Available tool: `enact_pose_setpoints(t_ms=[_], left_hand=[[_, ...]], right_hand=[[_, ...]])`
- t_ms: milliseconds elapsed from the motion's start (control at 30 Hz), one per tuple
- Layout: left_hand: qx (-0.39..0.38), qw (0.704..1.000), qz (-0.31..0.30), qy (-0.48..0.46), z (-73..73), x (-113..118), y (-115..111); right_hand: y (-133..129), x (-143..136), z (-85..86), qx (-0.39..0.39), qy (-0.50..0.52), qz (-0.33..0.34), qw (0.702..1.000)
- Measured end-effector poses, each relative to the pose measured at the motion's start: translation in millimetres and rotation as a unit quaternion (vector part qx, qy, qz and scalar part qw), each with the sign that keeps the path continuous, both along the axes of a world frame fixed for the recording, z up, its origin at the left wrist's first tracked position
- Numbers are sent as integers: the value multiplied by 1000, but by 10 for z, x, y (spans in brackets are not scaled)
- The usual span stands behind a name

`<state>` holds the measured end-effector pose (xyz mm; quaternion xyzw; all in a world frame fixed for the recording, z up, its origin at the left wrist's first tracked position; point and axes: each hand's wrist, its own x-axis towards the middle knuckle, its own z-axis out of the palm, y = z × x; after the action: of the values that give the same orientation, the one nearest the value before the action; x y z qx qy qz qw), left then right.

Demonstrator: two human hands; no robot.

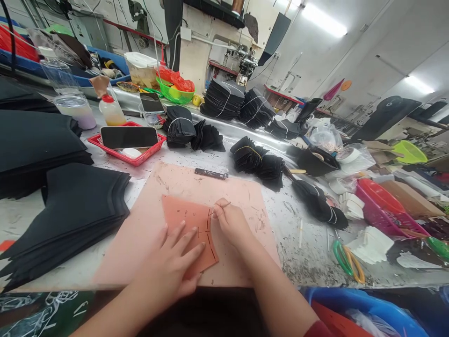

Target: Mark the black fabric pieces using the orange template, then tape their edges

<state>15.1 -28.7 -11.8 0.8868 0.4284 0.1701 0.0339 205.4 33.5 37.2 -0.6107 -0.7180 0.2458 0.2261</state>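
An orange pattern piece with dark line marks and small printed signs lies on a pale pink board. My left hand rests flat on its lower left part, fingers spread. At the piece's right edge, beside the dark marks, my right hand is closed in a pinch. A thin stick-like tool pokes out of its fingers; its exact kind is too small to tell. Above the piece, a black ruler-like strip lies on the board.
Stacks of black cut pieces stand on the left, with tied black bundles behind the board. A red basket holds a phone. Scissors lie at right, near a pink basket. Below the table edge is a blue tub.
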Motion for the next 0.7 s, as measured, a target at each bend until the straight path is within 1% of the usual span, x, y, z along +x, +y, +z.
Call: enact_pose_setpoints(t_ms=[133,200,267,400,500,700], left_hand=[[-4,1000,4,-9,13,1,2],[1,1000,4,-13,20,1,1],[8,1000,8,-20,25,5,0],[16,999,15,-42,37,20,-2],[20,998,14,-52,51,25,2],[8,999,12,-51,63,21,12]], right_hand=[[154,-64,2,7,-52,3,999],[161,-80,-6,17,-64,-7,998],[101,-81,-25,33,-69,1,997],[-123,-45,-82,91,-22,42,995],[-217,-22,-105,110,16,31,993],[-202,-47,-96,111,42,-3,993]])
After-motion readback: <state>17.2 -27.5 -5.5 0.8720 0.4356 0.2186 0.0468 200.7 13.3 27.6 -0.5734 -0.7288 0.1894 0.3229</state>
